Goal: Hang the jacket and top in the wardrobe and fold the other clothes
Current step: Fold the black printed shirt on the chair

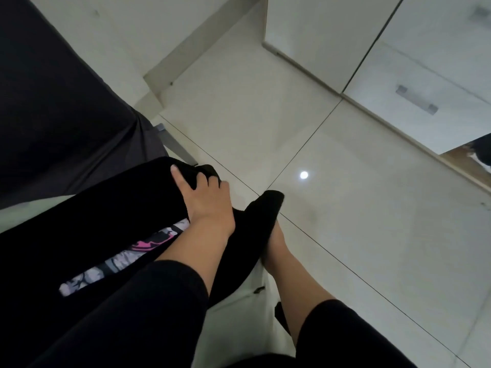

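A black garment [111,208] lies stretched across a white surface, its far end bunched at the surface's edge. A strip of pink, white and grey patterned cloth [125,257] shows along its near side. One black corner [265,208] sticks up past the edge, above the floor.
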